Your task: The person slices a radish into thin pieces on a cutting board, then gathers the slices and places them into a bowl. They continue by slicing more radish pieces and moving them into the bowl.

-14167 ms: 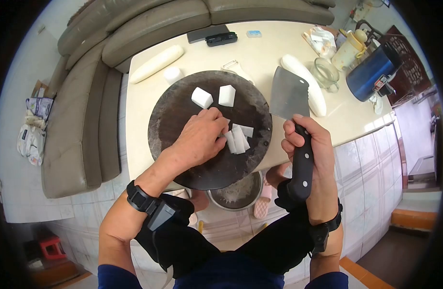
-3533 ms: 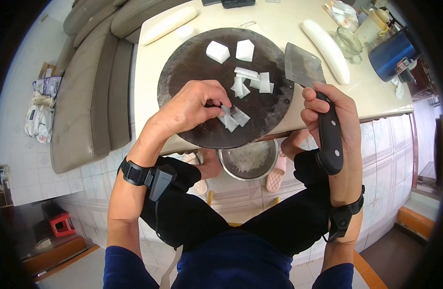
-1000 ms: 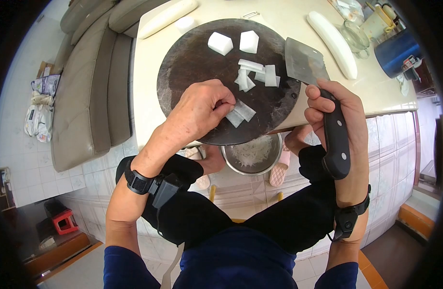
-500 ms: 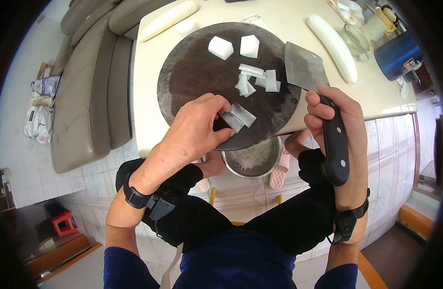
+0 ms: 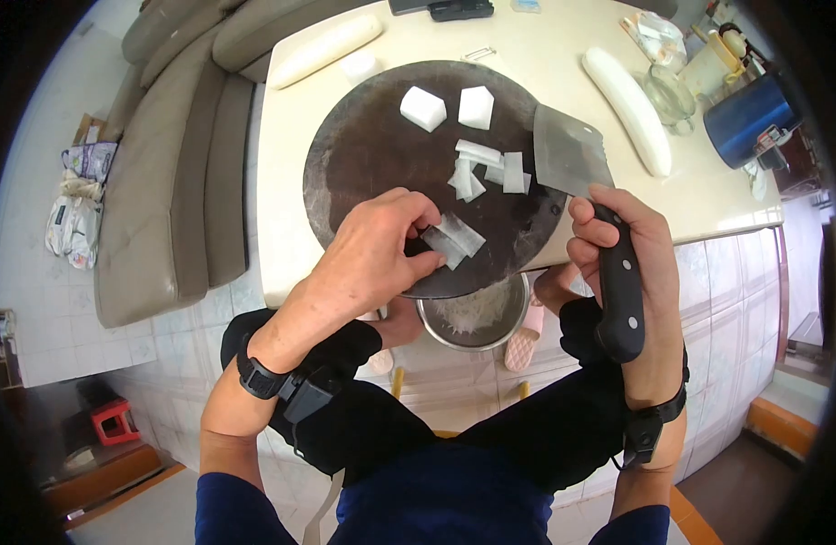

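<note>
On the round dark cutting board (image 5: 363, 136) my left hand (image 5: 381, 241) rests at its near edge, thumb and fingertips closed on the left end of a few thin overlapping white radish slices (image 5: 459, 240). A cleaver (image 5: 572, 154) is in my right hand (image 5: 649, 236), its black handle wrapped by my fingers. Its broad blade lies flat-side up over the board's right edge, apart from the slices. Farther back, more thin radish slices (image 5: 513, 173) lie in a loose pile. Behind them sit two thick radish chunks, a left one (image 5: 423, 109) and a right one (image 5: 476, 107).
Below the board's near edge stands a metal bowl (image 5: 427, 320) with white shreds. One whole peeled radish (image 5: 627, 109) lies at the right, another (image 5: 327, 50) at the back left. A peeler (image 5: 479, 54), glass jug (image 5: 669, 98) and blue container (image 5: 752, 118) are on the table (image 5: 286, 182).
The view has tilted slightly, so the board and table appear lower. My left hand stays at the slices, and my right hand still holds the cleaver at the board's right edge.
</note>
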A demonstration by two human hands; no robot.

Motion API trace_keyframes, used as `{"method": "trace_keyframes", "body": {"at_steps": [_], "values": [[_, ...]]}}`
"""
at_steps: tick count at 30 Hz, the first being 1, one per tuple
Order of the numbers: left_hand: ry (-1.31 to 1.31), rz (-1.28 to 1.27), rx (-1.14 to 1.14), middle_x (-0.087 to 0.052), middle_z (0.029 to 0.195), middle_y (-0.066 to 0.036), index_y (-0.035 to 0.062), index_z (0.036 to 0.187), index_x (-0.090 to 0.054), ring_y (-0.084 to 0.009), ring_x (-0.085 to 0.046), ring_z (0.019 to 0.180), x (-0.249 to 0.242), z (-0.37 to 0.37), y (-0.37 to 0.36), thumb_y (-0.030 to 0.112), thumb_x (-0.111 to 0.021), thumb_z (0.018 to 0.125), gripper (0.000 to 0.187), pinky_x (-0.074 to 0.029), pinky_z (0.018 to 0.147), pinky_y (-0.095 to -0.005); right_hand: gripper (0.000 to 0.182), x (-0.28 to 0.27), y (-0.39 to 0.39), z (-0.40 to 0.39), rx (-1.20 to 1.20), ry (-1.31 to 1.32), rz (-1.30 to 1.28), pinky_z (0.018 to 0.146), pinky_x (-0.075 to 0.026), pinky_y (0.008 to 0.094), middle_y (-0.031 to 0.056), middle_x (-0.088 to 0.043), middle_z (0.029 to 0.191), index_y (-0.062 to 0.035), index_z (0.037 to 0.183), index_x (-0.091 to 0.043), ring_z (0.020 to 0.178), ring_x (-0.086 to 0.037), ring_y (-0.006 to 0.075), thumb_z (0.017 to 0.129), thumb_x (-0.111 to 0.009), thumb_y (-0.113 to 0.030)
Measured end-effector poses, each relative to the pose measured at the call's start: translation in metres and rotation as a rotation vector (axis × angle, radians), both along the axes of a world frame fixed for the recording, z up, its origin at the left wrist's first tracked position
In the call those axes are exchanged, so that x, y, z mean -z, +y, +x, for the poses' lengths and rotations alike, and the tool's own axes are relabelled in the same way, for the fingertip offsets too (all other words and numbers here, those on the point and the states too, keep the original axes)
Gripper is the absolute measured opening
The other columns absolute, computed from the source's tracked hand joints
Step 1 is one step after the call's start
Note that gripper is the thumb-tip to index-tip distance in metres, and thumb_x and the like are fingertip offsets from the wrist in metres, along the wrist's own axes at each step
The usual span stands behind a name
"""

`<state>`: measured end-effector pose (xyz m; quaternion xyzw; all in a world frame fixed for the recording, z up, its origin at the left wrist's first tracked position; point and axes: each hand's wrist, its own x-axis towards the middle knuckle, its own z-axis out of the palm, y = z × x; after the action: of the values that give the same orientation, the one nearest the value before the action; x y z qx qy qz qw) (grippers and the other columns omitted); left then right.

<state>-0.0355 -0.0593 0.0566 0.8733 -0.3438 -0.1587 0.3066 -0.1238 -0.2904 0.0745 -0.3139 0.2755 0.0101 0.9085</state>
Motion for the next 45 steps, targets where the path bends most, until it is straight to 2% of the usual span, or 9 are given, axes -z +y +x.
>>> {"method": "trace_keyframes", "body": {"at_steps": [8,12,14,20,24,28,31,34,45], "values": [[-0.189,-0.209,-0.105,-0.062,0.084,-0.009,-0.0022,0.099,-0.064,-0.016,-0.058,0.07,0.013,0.034,-0.028,0.011,-0.075,0.079,0.026,-0.049,0.063,-0.0307,0.011,0.006,-0.001,0.0,0.004,-0.004,0.008,0.05,-0.038,0.0256,0.0099,-0.059,0.073,-0.001,0.085,-0.051,0.052,-0.046,0.0099,0.091,-0.053,-0.01],[-0.143,-0.138,-0.093,-0.062,0.082,-0.01,-0.0019,0.1,-0.064,-0.0165,-0.059,0.069,0.017,0.034,-0.042,0.012,-0.077,0.077,0.03,-0.049,0.063,-0.031,0.009,0.006,0.0,0.0,0.015,-0.008,0.027,0.051,-0.04,0.0254,0.011,-0.06,0.074,-0.0004,0.087,-0.051,0.053,-0.049,0.0097,0.091,-0.053,-0.008],[-0.265,-0.119,-0.063,-0.064,0.08,-0.01,-0.002,0.101,-0.063,-0.0167,-0.06,0.069,0.025,0.034,-0.045,0.009,-0.074,0.076,0.029,-0.05,0.064,-0.0308,0.008,0.008,-0.002,-0.001,0.0,-0.018,0.044,0.051,-0.04,0.0254,0.0113,-0.06,0.075,-0.0005,0.087,-0.051,0.053,-0.049,0.0096,0.09,-0.053,-0.008],[-0.099,-0.134,-0.145,-0.066,0.077,-0.011,-0.0023,0.102,-0.062,-0.0201,-0.064,0.068,0.023,0.038,-0.043,0.0,-0.065,0.077,0.025,-0.052,0.067,-0.0304,0.008,0.005,-0.005,-0.003,0.026,-0.027,0.027,0.05,-0.04,0.0254,0.0122,-0.06,0.075,-0.0009,0.087,-0.049,0.052,-0.049,0.0095,0.09,-0.054,-0.008],[-0.264,-0.07,-0.121,-0.067,0.081,-0.01,-0.0005,0.103,-0.063,-0.0177,-0.064,0.072,0.024,0.045,-0.037,-0.002,-0.061,0.081,0.023,-0.052,0.067,-0.0295,0.008,0.006,-0.007,-0.004,0.048,-0.041,0.027,0.05,-0.039,0.0255,0.0124,-0.06,0.076,-0.0004,0.088,-0.049,0.053,-0.048,0.0093,0.089,-0.054,-0.007],[-0.164,-0.09,-0.1,-0.067,0.085,-0.01,-0.0003,0.103,-0.065,-0.0174,-0.065,0.077,0.009,0.053,-0.025,-0.003,-0.059,0.083,0.021,-0.051,0.071,-0.0299,0.008,0.005,-0.011,-0.006,0.014,-0.04,0.032,0.051,-0.039,0.0254,0.0124,-0.06,0.076,0.0002,0.089,-0.05,0.053,-0.048,0.0094,0.089,-0.053,-0.007],[0.124,-0.134,0.091,-0.065,0.092,-0.01,-0.0003,0.1,-0.068,-0.018,-0.063,0.087,0.003,0.051,-0.019,-0.005,-0.057,0.087,0.018,-0.049,0.078,-0.0288,0.008,0.005,-0.011,-0.007,0.029,-0.027,0.044,0.051,-0.039,0.0257,0.0122,-0.059,0.076,0.0007,0.089,-0.05,0.053,-0.048,0.0096,0.089,-0.053,-0.007],[0.104,-0.13,0.309,-0.064,0.091,-0.009,0.0005,0.1,-0.069,-0.0191,-0.063,0.086,0.008,0.047,-0.024,-0.006,-0.056,0.086,0.019,-0.049,0.077,-0.03,0.009,0.006,-0.01,-0.006,-0.005,-0.029,0.049,0.051,-0.04,0.0261,0.0119,-0.059,0.076,0.0006,0.089,-0.051,0.053,-0.048,0.0098,0.089,-0.054,-0.008],[0.031,-0.108,0.335,-0.065,0.088,-0.011,0.0012,0.095,-0.07,-0.0248,-0.065,0.084,0.018,0.043,-0.034,-0.005,-0.06,0.084,0.016,-0.05,0.073,-0.0344,0.009,0.009,-0.011,-0.006,0.003,-0.027,0.046,0.051,-0.04,0.0263,0.0116,-0.059,0.076,0.0002,0.088,-0.05,0.053,-0.048,0.0104,0.09,-0.054,-0.008]]}}
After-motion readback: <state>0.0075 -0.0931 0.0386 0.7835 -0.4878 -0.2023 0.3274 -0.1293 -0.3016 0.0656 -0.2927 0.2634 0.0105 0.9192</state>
